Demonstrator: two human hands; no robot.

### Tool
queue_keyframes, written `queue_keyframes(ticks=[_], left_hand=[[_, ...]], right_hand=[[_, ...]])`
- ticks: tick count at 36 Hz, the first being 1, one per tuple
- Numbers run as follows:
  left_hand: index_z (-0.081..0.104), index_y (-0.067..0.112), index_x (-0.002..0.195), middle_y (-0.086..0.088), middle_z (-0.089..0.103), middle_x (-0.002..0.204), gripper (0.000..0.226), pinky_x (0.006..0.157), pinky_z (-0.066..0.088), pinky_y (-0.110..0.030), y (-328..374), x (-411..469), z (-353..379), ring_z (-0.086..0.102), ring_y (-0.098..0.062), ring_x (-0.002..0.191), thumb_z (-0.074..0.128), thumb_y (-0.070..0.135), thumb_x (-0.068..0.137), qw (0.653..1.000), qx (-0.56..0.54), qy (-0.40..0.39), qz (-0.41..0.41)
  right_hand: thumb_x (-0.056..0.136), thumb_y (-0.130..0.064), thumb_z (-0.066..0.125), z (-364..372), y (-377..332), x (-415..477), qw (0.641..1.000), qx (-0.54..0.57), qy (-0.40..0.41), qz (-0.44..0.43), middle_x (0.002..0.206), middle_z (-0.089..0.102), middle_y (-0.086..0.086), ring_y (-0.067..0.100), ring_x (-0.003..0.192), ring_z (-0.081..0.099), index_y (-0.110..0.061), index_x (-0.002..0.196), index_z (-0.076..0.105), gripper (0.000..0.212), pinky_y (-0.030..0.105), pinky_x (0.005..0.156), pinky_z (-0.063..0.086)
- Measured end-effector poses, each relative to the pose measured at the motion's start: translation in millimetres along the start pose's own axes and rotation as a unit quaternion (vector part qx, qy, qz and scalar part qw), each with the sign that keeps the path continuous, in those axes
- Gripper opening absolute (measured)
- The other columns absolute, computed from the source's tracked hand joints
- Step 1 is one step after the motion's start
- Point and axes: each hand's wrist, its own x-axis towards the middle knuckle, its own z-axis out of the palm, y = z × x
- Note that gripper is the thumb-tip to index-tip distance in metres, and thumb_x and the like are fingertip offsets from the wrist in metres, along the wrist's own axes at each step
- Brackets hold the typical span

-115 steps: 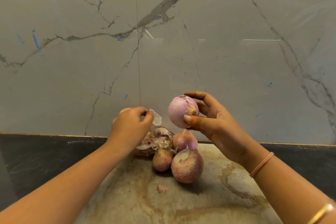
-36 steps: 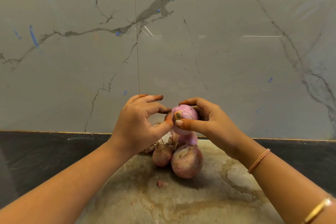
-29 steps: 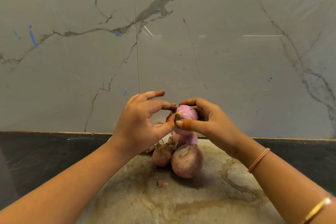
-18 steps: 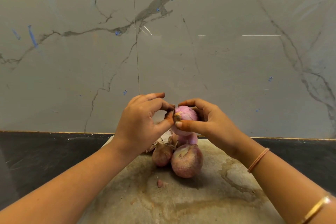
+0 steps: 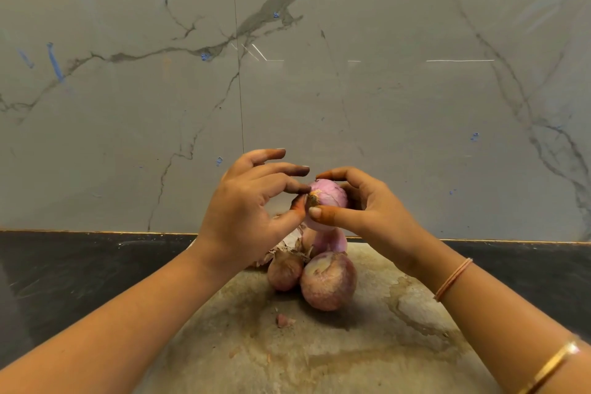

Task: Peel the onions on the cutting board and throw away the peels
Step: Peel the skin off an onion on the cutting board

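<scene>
My right hand point(image 5: 367, 214) grips a pale purple, mostly peeled onion point(image 5: 329, 197) in the air above the cutting board point(image 5: 319, 349). My left hand point(image 5: 243, 217) pinches at the onion's brown root end with thumb and forefinger. Below them on the board lie a large unpeeled onion point(image 5: 327, 280), a smaller brown one point(image 5: 284, 270) and a pinkish peeled one point(image 5: 331, 241) behind. A heap of dry peels point(image 5: 284, 243) lies beside them, partly hidden by my left hand.
A small scrap of peel point(image 5: 283, 320) lies on the board in front of the onions. The stained board rests on a dark countertop point(image 5: 80, 272). A grey marble wall point(image 5: 383, 89) rises right behind the counter.
Earlier my left hand held a loose piece of peel away from the onion. It has since come back to the onion, and its thumb and forefinger now work at the root end.
</scene>
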Motion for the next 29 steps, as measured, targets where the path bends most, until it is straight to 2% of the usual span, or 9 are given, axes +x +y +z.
queue_keyframes(ticks=[7, 11, 18, 21, 24, 27, 29], left_hand=[[0.071, 0.013, 0.082, 0.001, 0.070, 0.106, 0.017, 0.097, 0.038, -0.027, 1.6, 1.6, 1.6, 0.054, -0.022, 0.116, 0.062, 0.027, 0.080, 0.997, 0.068, 0.028, 0.034], [0.070, 0.012, 0.082, -0.001, 0.069, 0.109, 0.020, 0.096, 0.036, -0.025, 1.5, 1.9, 2.8, 0.050, -0.018, 0.116, 0.058, 0.028, 0.080, 0.996, 0.075, 0.033, 0.023], [0.064, 0.022, 0.083, 0.022, 0.057, 0.105, 0.017, 0.092, 0.030, -0.005, -1.0, 0.6, 3.9, 0.049, -0.004, 0.107, 0.053, 0.035, 0.080, 0.994, -0.025, 0.047, -0.099], [0.062, 0.025, 0.083, 0.030, 0.053, 0.101, 0.022, 0.087, 0.029, -0.002, -3.8, 0.2, 3.7, 0.047, 0.002, 0.103, 0.050, 0.042, 0.079, 0.988, -0.038, 0.055, -0.138], [0.062, 0.027, 0.083, 0.030, 0.054, 0.099, 0.023, 0.084, 0.029, 0.000, -6.6, -0.6, 4.0, 0.047, 0.006, 0.099, 0.049, 0.045, 0.078, 0.983, -0.042, 0.054, -0.169], [0.062, 0.026, 0.084, 0.022, 0.059, 0.098, 0.009, 0.083, 0.033, -0.007, -10.3, -1.7, 4.4, 0.048, 0.000, 0.101, 0.057, 0.033, 0.081, 0.979, -0.036, 0.052, -0.196], [0.063, 0.025, 0.085, 0.017, 0.060, 0.099, 0.003, 0.083, 0.038, -0.019, -11.7, -2.3, 4.7, 0.051, -0.006, 0.102, 0.064, 0.022, 0.085, 0.977, -0.029, 0.044, -0.205]], right_hand=[[0.078, -0.019, 0.075, 1.9, 0.8, 0.9, 1.000, -0.007, 0.005, -0.007, 0.107, 0.064, 0.003, 0.019, 0.096, 0.065, -0.027, 0.107, 0.056, 0.036, 0.028, 0.080, 0.058], [0.077, -0.021, 0.076, 2.9, 0.6, 1.0, 1.000, 0.000, -0.001, -0.001, 0.110, 0.063, 0.005, 0.020, 0.098, 0.065, -0.026, 0.108, 0.055, 0.038, 0.032, 0.083, 0.058], [0.078, -0.019, 0.075, 1.6, 0.4, 1.1, 1.000, 0.019, -0.006, 0.011, 0.115, 0.061, 0.003, 0.019, 0.101, 0.065, -0.027, 0.110, 0.053, 0.039, 0.028, 0.079, 0.058], [0.078, -0.016, 0.075, 0.5, -0.7, 0.1, 0.999, 0.035, -0.014, 0.014, 0.114, 0.060, -0.001, 0.017, 0.099, 0.064, -0.026, 0.111, 0.053, 0.040, 0.023, 0.074, 0.057], [0.077, -0.014, 0.074, -0.3, -1.3, -0.6, 0.999, 0.042, -0.021, 0.013, 0.115, 0.059, 0.000, 0.018, 0.101, 0.064, -0.024, 0.112, 0.053, 0.042, 0.024, 0.076, 0.057], [0.075, -0.014, 0.074, -0.9, -2.2, -0.8, 0.998, 0.060, -0.025, 0.013, 0.115, 0.059, 0.001, 0.018, 0.100, 0.064, -0.023, 0.112, 0.053, 0.043, 0.024, 0.076, 0.057], [0.070, -0.019, 0.074, -1.2, -2.9, -0.7, 0.997, 0.069, -0.025, 0.013, 0.113, 0.060, 0.001, 0.017, 0.099, 0.065, -0.024, 0.111, 0.054, 0.046, 0.024, 0.075, 0.056]])
